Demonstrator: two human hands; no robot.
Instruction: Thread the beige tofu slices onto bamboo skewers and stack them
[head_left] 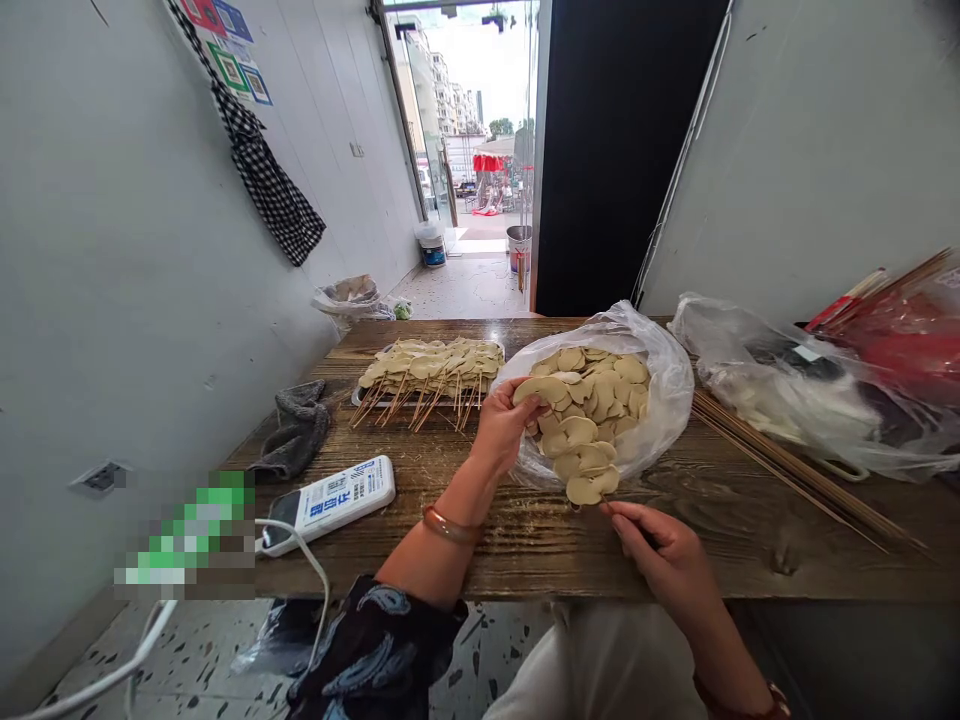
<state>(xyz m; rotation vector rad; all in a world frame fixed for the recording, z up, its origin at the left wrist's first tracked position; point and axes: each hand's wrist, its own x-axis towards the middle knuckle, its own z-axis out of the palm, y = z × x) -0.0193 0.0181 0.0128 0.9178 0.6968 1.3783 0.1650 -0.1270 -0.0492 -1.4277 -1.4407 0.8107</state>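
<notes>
My left hand [504,428] pinches a thin, round beige slice [541,390] at the far end of a row of folded slices [583,460]. A bamboo skewer runs through that row; only its lower end [606,508] shows, gripped between the thumb and fingers of my right hand [664,550]. Behind the row, more loose beige slices [611,385] fill an open clear plastic bag [670,385]. To the left, a metal tray [360,398] carries stacked skewers of slices [431,362], their bare sticks pointing toward me.
Bare bamboo skewers [795,465] lie on the right of the wooden table [517,555], beside a translucent plastic bag [817,400]. At the left are a dark grey cloth [296,430] and a white device [337,500] with a white cable [311,560].
</notes>
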